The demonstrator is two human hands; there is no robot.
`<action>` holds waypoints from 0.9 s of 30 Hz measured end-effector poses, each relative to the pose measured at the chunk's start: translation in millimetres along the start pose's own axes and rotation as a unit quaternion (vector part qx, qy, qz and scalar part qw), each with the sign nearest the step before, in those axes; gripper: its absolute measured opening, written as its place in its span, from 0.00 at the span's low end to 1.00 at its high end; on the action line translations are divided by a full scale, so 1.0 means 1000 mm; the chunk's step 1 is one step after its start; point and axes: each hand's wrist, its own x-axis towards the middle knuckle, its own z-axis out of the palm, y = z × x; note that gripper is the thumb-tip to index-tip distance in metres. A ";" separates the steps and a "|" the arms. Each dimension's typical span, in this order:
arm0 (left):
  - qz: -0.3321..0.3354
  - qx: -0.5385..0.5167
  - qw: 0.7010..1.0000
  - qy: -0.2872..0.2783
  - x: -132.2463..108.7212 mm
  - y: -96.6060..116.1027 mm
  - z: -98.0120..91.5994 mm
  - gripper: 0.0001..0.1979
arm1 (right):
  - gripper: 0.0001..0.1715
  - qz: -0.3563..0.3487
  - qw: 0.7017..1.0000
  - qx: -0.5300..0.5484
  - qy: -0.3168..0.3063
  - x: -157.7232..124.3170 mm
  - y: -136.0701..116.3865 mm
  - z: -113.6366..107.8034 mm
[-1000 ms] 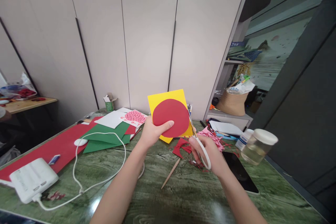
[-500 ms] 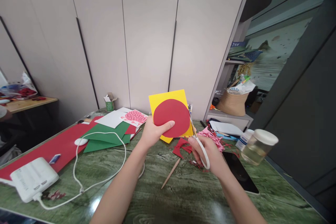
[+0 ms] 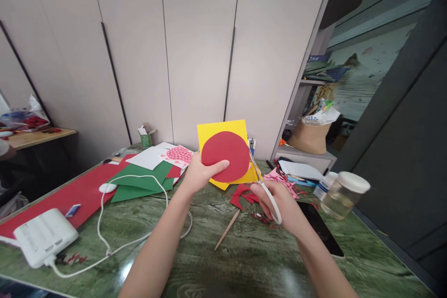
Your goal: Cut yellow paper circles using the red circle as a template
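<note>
My left hand (image 3: 204, 172) pinches a red paper circle (image 3: 228, 151) together with a yellow paper sheet (image 3: 218, 127) behind it, thumb across the red face. In my right hand (image 3: 279, 200) is a pair of scissors with white handles (image 3: 273, 202). Their blades run up along the right edge of the red circle and the yellow sheet; I cannot tell how far apart the blades are. Below the sheet lie red paper scraps (image 3: 238, 197) and a pointed wooden stick (image 3: 226, 229) on the green table.
Green paper (image 3: 139, 188), a long red sheet (image 3: 87, 191) and a white power bank (image 3: 45, 237) with a looped cable lie on the left. A dark tablet (image 3: 319, 229), a lidded jar of liquid (image 3: 344, 198) and pink scraps (image 3: 279, 179) are on the right.
My left hand and the paper have shifted slightly left. My right hand with the scissors stays almost in place, the blades still beside the paper's right edge.
</note>
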 end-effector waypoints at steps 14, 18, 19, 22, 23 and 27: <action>-0.010 0.007 1.000 -0.025 0.000 -0.001 -0.003 0.18 | 0.26 0.011 1.000 -0.013 0.009 0.001 -0.002 -0.006; -0.018 0.002 0.999 -0.039 0.000 -0.002 -0.003 0.18 | 0.25 0.002 1.000 -0.026 0.002 0.001 -0.004 -0.006; -0.018 0.000 0.999 -0.041 0.000 -0.002 -0.003 0.18 | 0.25 0.000 1.000 -0.028 0.000 0.000 -0.004 -0.006; -0.017 -0.002 0.999 -0.047 0.001 -0.001 -0.003 0.18 | 0.26 -0.002 0.999 -0.032 0.001 0.000 -0.004 -0.005; -0.017 0.000 0.999 -0.047 0.001 -0.001 -0.003 0.18 | 0.26 0.001 1.000 -0.029 0.003 0.000 -0.003 -0.005; -0.014 0.006 0.999 -0.049 0.002 -0.001 -0.004 0.17 | 0.24 0.018 1.000 -0.004 0.006 -0.001 0.000 -0.004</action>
